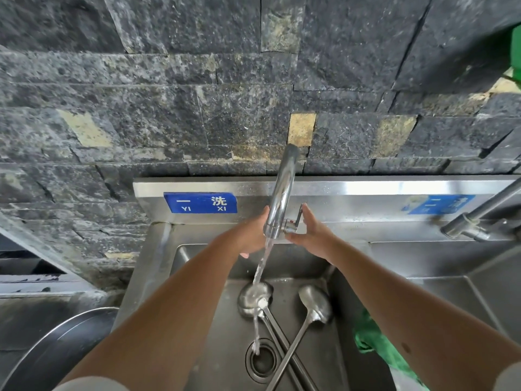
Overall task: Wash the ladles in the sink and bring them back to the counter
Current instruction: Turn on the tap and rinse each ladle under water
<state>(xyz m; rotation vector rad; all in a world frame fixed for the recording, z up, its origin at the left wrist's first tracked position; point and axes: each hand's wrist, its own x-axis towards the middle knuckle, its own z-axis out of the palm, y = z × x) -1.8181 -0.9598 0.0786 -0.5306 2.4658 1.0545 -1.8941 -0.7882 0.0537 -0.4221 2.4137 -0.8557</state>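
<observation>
Two steel ladles lie crossed in the steel sink (352,320). The left ladle (255,299) has its bowl under the running water; the right ladle (314,303) lies beside it, bowl up. Water streams from the chrome tap (282,193) down to the drain (260,358). My left hand (252,235) is behind the spout, fingers around or against it. My right hand (308,235) rests at the tap's lever handle (296,220), fingers straight along it, thumb below.
A green cloth (369,337) lies at the sink's right wall. A second basin (451,277) with another tap (479,218) is to the right. A large round metal pan (56,348) sits at the lower left. A dark stone wall (197,94) stands behind.
</observation>
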